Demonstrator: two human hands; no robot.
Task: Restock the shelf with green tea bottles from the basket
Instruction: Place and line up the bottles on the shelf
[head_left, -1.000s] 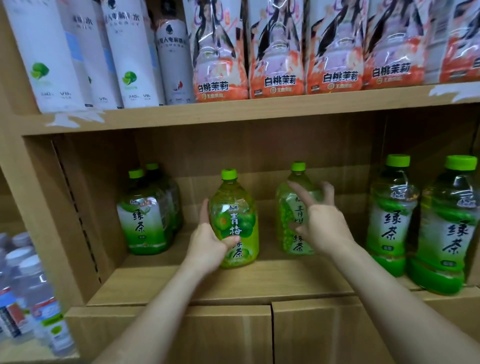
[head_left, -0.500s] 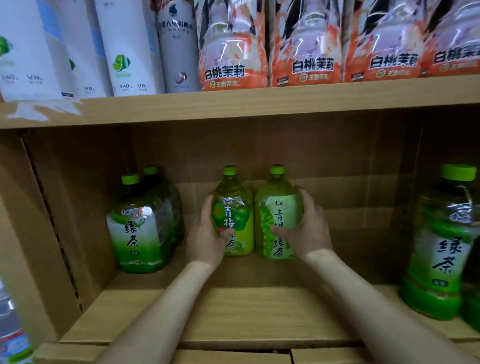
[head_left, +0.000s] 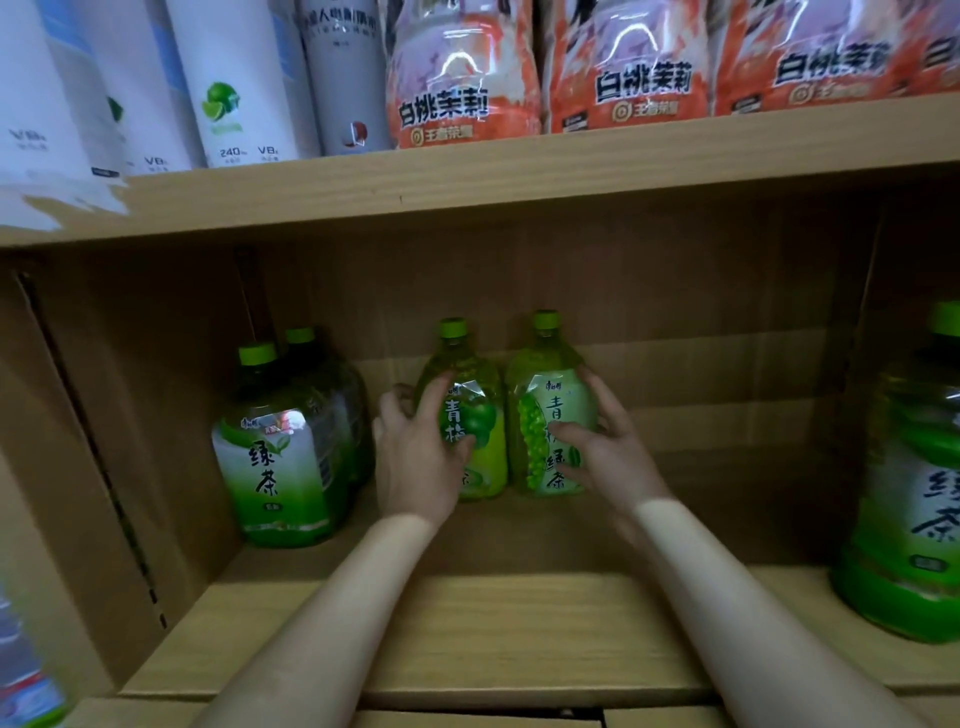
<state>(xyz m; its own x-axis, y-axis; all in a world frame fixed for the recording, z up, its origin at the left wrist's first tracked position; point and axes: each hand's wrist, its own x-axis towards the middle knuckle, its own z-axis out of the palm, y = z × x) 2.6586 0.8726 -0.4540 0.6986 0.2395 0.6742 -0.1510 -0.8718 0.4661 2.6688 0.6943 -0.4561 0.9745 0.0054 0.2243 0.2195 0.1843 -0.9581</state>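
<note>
Left hand (head_left: 415, 460): my fingers curl round the yellow bottle (head_left: 491, 467).
Right hand (head_left: 610, 457): my fingers curl round the light green bottle (head_left: 550, 395).
Good way: I think I should slide both slowly along the shelf (head_left: 519, 623), upright and side by side.

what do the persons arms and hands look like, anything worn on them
Both are bare. The left hand and right hand carry no gloves, and no ring shows on the fingers in view. The left forearm and right forearm have no sleeve, watch or band as far as the frame's bottom edge.
</note>
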